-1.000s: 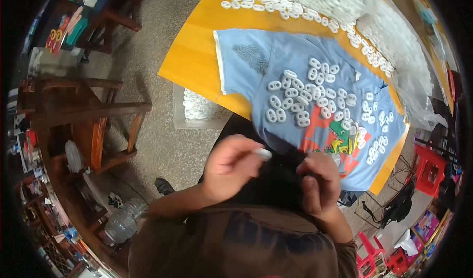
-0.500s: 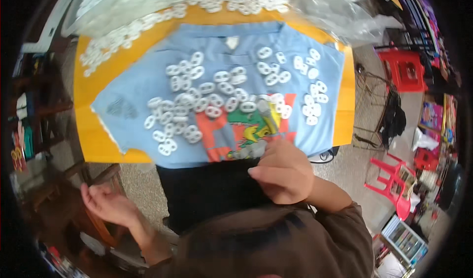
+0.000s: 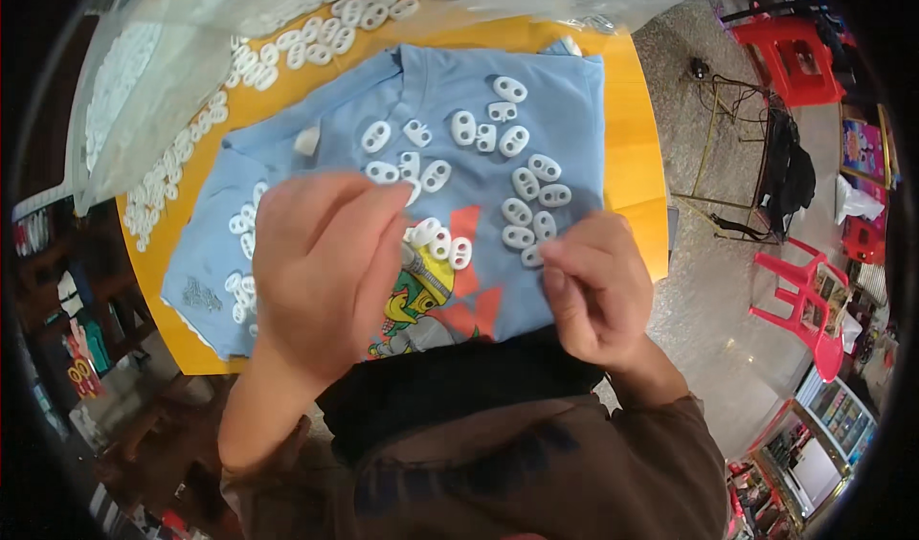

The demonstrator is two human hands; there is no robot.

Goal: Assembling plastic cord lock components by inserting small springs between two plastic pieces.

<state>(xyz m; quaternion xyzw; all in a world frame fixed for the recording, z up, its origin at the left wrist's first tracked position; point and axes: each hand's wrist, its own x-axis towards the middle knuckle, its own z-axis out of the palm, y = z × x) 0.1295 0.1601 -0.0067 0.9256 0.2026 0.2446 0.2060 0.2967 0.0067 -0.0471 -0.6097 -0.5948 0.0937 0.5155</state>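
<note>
The right hand (image 3: 605, 289) curls into a narrow grip, its fingertips at a small white oval plastic piece (image 3: 532, 254); whether it holds this I cannot tell. The left hand (image 3: 324, 270) bends over the light-blue cloth shirt (image 3: 479, 178), its grip hidden. Similar pieces dot the shirt; a bare strip of yellow table (image 3: 635, 157) lies right of it. Beyond, a translucent plastic container (image 3: 191, 80) shows more pieces. A red plastic stool (image 3: 793, 61) stands on the grey floor (image 3: 708, 348).
</note>
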